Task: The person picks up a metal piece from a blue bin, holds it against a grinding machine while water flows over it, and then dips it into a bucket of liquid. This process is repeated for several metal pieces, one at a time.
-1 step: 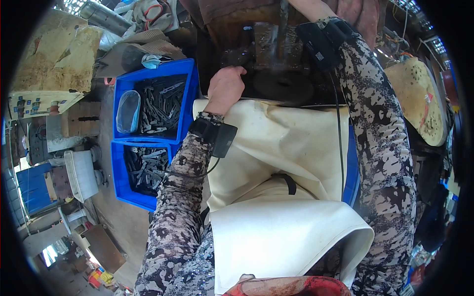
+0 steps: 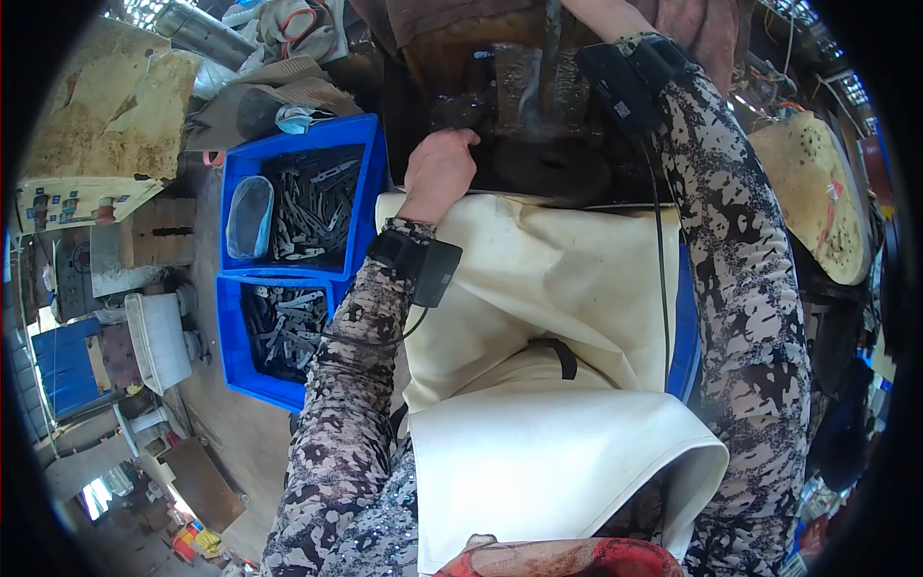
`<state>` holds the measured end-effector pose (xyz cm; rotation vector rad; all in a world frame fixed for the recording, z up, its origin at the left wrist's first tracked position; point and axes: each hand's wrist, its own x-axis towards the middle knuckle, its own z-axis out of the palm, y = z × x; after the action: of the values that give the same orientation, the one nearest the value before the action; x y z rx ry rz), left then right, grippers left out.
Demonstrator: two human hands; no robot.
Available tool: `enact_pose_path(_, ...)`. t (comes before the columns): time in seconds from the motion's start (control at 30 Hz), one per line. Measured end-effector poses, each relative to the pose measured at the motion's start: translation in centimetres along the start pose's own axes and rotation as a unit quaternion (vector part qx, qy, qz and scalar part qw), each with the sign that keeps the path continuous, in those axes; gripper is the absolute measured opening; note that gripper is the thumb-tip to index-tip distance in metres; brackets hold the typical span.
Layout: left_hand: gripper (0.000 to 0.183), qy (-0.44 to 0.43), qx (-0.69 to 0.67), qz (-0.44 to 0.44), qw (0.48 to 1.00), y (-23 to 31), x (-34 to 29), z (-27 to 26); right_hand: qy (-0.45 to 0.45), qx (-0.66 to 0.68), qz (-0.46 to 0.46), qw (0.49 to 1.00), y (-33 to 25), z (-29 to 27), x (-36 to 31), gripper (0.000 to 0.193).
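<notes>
My left hand is closed, its back toward me, at the near left of a dark wet basin. Whatever its fingers hold, if anything, is hidden. To its right lies a dark round disc with a hole in its middle. Beyond the disc stands a wet brownish block, with water running beside an upright pipe. My right hand reaches to the top edge of the picture, past the pipe. Its fingers are cut off from view.
Two blue bins full of narrow metal pieces stand left of my left arm. A clear oval container sits in the farther one. A cream apron covers my lap. A worn yellowish board is at the right.
Neither hand has visibly moved. Only the running water looks slightly different.
</notes>
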<state>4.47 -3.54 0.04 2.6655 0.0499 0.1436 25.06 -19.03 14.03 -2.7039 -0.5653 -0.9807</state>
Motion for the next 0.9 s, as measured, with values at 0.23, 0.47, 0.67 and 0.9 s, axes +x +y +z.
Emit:
enact_pose_path(0.23,0.029,-0.022,-0.005,-0.03,0.999,0.1,0.1,0.0,0.003,-0.001,-0.005,1.0,0.2,0.2,-0.1,0.028)
enact_pose_path(0.47,0.024,0.0,0.0,-0.031,1.0,-0.3,0.2,0.0,-0.01,0.013,-0.008,1.0,-0.4,-0.5,-0.2,0.027)
enact_pose_path(0.67,0.025,0.058,-0.008,-0.017,0.998,-0.7,0.2,0.3,-0.069,0.064,0.016,0.995,-1.0,-4.9,-3.9,0.03)
enact_pose_path(0.9,0.028,0.212,-0.107,0.065,0.969,-0.8,0.5,0.4,-0.074,0.333,-0.026,0.94,-0.2,-10.8,-15.9,0.019)
